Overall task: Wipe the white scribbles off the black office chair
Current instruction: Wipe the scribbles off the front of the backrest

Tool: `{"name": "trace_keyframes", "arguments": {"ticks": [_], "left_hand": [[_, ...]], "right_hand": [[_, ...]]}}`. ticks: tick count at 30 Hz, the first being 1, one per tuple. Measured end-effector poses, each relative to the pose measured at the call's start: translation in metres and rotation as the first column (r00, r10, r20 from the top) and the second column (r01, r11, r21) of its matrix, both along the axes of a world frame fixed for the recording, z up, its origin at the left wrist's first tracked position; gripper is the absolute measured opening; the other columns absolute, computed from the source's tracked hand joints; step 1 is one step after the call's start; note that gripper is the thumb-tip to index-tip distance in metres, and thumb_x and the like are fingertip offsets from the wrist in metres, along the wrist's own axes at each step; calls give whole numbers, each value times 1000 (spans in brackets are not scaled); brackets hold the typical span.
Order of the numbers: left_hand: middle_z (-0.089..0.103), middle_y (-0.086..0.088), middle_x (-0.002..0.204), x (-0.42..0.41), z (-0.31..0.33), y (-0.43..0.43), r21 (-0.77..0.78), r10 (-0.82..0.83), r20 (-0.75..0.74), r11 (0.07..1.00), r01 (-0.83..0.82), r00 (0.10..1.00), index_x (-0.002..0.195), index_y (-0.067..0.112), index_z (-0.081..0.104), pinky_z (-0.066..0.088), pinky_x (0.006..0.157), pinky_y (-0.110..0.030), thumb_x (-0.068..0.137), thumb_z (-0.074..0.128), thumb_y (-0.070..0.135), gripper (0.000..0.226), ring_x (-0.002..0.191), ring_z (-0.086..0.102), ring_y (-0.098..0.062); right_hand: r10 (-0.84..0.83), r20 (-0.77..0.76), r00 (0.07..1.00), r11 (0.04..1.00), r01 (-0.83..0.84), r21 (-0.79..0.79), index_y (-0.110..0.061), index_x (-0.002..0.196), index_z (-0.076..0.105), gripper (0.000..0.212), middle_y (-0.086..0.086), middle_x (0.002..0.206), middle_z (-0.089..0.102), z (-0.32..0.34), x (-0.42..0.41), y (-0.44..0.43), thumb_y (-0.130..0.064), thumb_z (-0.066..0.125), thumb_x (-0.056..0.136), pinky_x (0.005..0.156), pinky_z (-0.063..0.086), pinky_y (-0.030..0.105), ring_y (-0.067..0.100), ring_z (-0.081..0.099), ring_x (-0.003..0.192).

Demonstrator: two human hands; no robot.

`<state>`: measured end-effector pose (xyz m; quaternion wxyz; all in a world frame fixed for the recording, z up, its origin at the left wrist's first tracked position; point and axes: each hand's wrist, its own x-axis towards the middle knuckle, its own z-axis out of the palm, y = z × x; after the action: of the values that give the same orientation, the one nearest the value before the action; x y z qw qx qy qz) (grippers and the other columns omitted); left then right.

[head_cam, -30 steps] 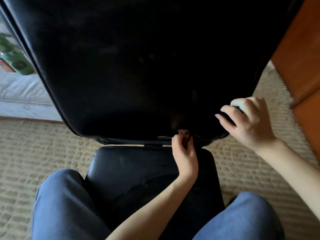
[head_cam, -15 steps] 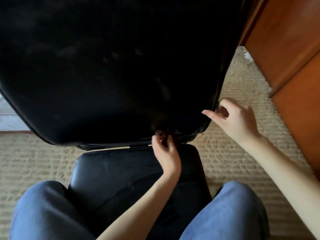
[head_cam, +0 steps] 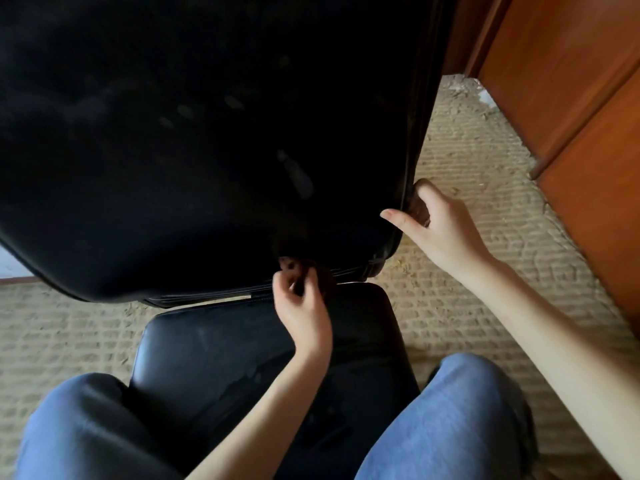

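1. The black office chair (head_cam: 207, 209) stands directly in front of us. Its backrest (head_cam: 156, 150) fills the upper left of the view, and the seat (head_cam: 214, 351) lies just below the backrest, between our knees (head_cam: 86, 427) in blue jeans.
2. Faint white scribbles (head_cam: 299, 180) show low on the right of the backrest's face, with a few paler smudges higher up. In this dim light we cannot tell how much is left to wipe.
3. Our right hand (head_cam: 443, 233) grasps the backrest's right edge, with the thumb lying on the front face and the fingers (head_cam: 424, 194) curled behind the rim.
4. Our left hand (head_cam: 304, 306) is at the backrest's bottom edge, its fingers (head_cam: 282, 284) clenched around something dark. We cannot tell whether that is a cloth or the chair's own trim.
5. We judge the cover to be smooth and somewhat slippery, with padding that gives under pressure, so the marks want firm, flat strokes.
6. An office chair is heavy, yet it will likely turn or roll away from a push. The stiff rim of the backrest is the best hold for bracing it.
7. To the right of the backrest are beige carpet (head_cam: 467, 237) and a wooden cabinet (head_cam: 571, 116).
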<state>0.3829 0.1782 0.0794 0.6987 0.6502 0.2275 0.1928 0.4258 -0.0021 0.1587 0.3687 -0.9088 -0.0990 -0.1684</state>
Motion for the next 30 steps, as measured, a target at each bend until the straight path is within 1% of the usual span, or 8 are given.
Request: {"name": "trace_keyframes", "arguments": {"ticks": [5, 9, 12, 15, 17, 20, 27, 30], "left_hand": [[62, -4, 83, -3, 11, -61, 50, -205, -4, 978, 204, 979, 87, 9, 55, 48, 73, -26, 89, 60, 5, 6, 75, 59, -9], [54, 4, 70, -11, 21, -60, 23, -317, 15, 948, 317, 948, 75, 12, 50, 44, 63, -23, 89, 61, 6, 18, 64, 50, -4], [49, 3, 68, -6, 54, -25, 70, -215, 172, 976, 205, 961, 74, 17, 49, 40, 62, -22, 88, 62, 4, 23, 64, 44, -3], [48, 6, 75, 17, 111, 19, 347, -122, 434, 937, -40, 893, 83, 24, 50, 37, 68, -14, 86, 59, 3, 23, 69, 44, 1], [52, -1, 85, 42, 146, 41, 524, -135, 570, 820, -232, 810, 91, 10, 58, 36, 77, -13, 86, 56, 0, 12, 79, 46, -2], [60, -10, 99, 69, 166, 46, 794, -269, 508, 514, -324, 818, 101, 5, 63, 35, 81, -25, 82, 54, 3, 21, 90, 53, -23], [63, -1, 92, 23, 26, 32, 1000, -617, -19, -10, 17, 787, 96, 13, 68, 35, 72, -29, 80, 50, 16, 24, 81, 54, -22], [63, 2, 87, 13, -8, 30, 975, -634, -215, -90, 205, 743, 88, 15, 70, 46, 67, -28, 77, 46, 17, 26, 75, 62, -21]], "right_hand": [[-19, 0, 1000, 999, 19, -38, -14, 91, 56, 54, 7, 67, 61, -3, 2, -4, -67, 50, 81, 50, 47, 39, 20, 56, 52], [10, 16, 1000, 999, -9, -39, -16, 86, 54, 49, 3, 64, 57, -2, 1, -3, -65, 53, 82, 43, 31, 16, 15, 46, 46], [21, -3, 1000, 1000, -21, -11, -27, 88, 50, 31, -11, 68, 57, 3, -3, 0, -57, 57, 83, 47, 34, 10, 6, 55, 55], [36, -90, 995, 999, -35, 17, -43, 86, 45, 15, -19, 77, 58, 8, -5, 2, -51, 58, 84, 57, 39, 13, -2, 58, 68], [47, -85, 995, 999, -46, 14, -46, 86, 44, 15, -19, 78, 58, 10, -7, 3, -52, 57, 84, 58, 39, 12, -3, 58, 70], [38, -84, 996, 999, -39, -9, -35, 98, 51, 26, -18, 81, 61, 11, -7, 3, -56, 55, 83, 57, 40, 12, 0, 60, 68], [36, 5, 999, 999, -36, -14, -25, 78, 46, 31, -4, 64, 56, 6, -6, 2, -55, 54, 84, 47, 42, 31, 18, 56, 52], [26, -12, 1000, 1000, -25, 15, -20, 75, 49, 31, -1, 62, 56, -3, -11, 0, -47, 53, 89, 49, 45, 37, 19, 56, 53]]}}
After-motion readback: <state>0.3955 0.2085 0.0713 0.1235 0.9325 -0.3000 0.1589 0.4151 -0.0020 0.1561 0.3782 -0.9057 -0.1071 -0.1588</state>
